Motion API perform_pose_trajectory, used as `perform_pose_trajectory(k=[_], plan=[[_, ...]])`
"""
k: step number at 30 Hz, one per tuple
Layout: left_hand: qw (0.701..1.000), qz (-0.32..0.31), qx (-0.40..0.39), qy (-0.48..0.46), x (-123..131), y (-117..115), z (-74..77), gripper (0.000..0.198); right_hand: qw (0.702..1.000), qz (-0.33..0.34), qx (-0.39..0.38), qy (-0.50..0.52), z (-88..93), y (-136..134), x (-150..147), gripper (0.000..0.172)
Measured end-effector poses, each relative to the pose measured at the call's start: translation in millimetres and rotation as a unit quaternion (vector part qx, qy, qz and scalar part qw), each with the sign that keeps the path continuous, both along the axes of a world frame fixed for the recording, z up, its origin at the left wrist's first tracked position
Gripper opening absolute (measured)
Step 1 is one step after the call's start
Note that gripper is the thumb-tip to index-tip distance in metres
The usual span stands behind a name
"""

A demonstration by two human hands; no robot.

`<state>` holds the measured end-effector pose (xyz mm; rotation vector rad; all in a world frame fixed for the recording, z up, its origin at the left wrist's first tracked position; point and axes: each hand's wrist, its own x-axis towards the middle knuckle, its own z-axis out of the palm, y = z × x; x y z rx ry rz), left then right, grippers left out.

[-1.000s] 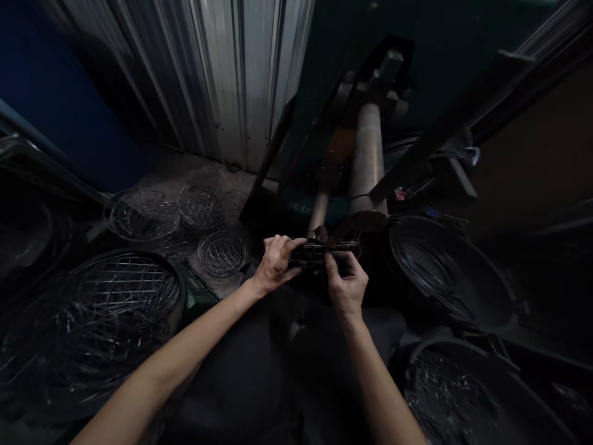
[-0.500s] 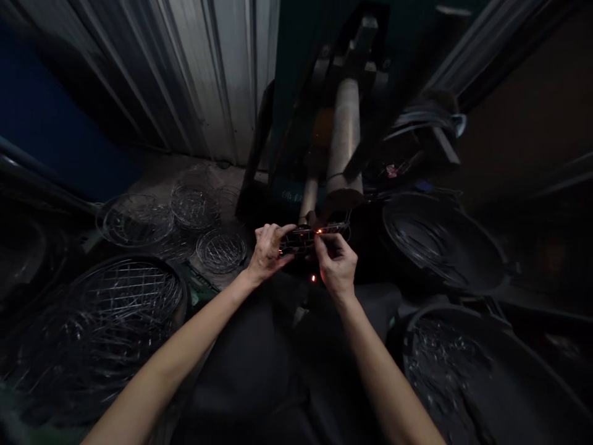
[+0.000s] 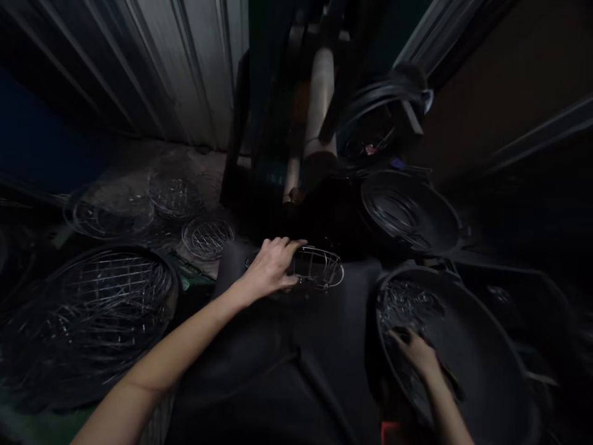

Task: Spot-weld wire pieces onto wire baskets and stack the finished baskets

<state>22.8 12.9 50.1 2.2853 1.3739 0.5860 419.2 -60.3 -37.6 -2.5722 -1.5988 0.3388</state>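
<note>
My left hand (image 3: 271, 267) grips a small round wire basket (image 3: 319, 267) by its side, thumb below and fingers above, just over my dark-clad lap. At the lower right, my right hand (image 3: 417, 353) reaches into a wide black basin (image 3: 482, 346). Small shiny metal pieces (image 3: 410, 303) lie heaped along the basin's left side, close to the fingers. Blur and darkness hide whether those fingers hold anything. Beyond the basket stands a welding machine with a thick pale cylinder (image 3: 320, 93) and a thinner electrode rod (image 3: 291, 176).
A large tub of wire grids (image 3: 115, 284) stands at left, with round wire racks (image 3: 208, 238) on the floor behind it. Another black basin (image 3: 412, 213) holds coiled wire rings at right. Corrugated metal sheeting (image 3: 185, 74) forms the back wall.
The wire basket has come away from the electrodes toward my lap in my left hand. My right hand has left it and moved down right into the basin. The sparks are gone.
</note>
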Motion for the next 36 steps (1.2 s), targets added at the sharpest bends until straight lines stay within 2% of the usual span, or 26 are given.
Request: perform_pose_trajectory(k=[3, 5, 7, 10, 14, 18, 20, 22, 26, 31, 36], plan=[[0.997, -0.070, -0.018, 0.032, 13, -1, -2.4, 0.071, 0.998, 0.005, -0.054, 0.027, -29.1, -19, -4, 0.029], [0.997, -0.082, -0.005, 0.008, 6, -5, -11.6, 0.087, 0.997, -0.005, -0.070, 0.041, -40.7, -24, -5, 0.026], [0.997, -0.066, -0.013, -0.029, -11, -12, -25.2, 0.104, 0.996, -0.021, -0.076, 0.052, -46.5, -28, 0, 0.024], [0.996, -0.005, -0.053, -0.068, -38, -25, -48.7, 0.110, 0.995, -0.047, -0.074, 0.052, -47.1, -34, 14, 0.023], [0.989, 0.057, -0.037, -0.128, -43, -32, -71.0, 0.092, 0.997, -0.069, -0.033, 0.024, -32.6, -38, 25, 0.033], [0.983, 0.077, -0.027, -0.162, -34, -24, -70.3, 0.075, 0.993, -0.108, 0.030, 0.028, 1.3, -26, 5, 0.044], [0.983, 0.077, -0.036, -0.165, -32, -20, -65.3, 0.073, 0.985, -0.104, 0.092, 0.106, 23.0, -16, -20, 0.045], [0.982, 0.082, -0.036, -0.167, -30, -17, -61.1, 0.071, 0.963, -0.077, 0.146, 0.212, 44.8, -5, -51, 0.044], [0.982, 0.092, -0.033, -0.162, -28, -16, -59.0, 0.063, 0.921, -0.045, 0.174, 0.346, 76.1, 10, -99, 0.039], [0.978, 0.085, -0.014, -0.188, -37, -13, -64.5, 0.060, 0.905, -0.037, 0.149, 0.396, 83.7, 13, -115, 0.039], [0.974, 0.081, 0.065, -0.199, -57, 2, -74.8, 0.058, 0.910, -0.021, 0.137, 0.391, 66.1, 17, -114, 0.042]])
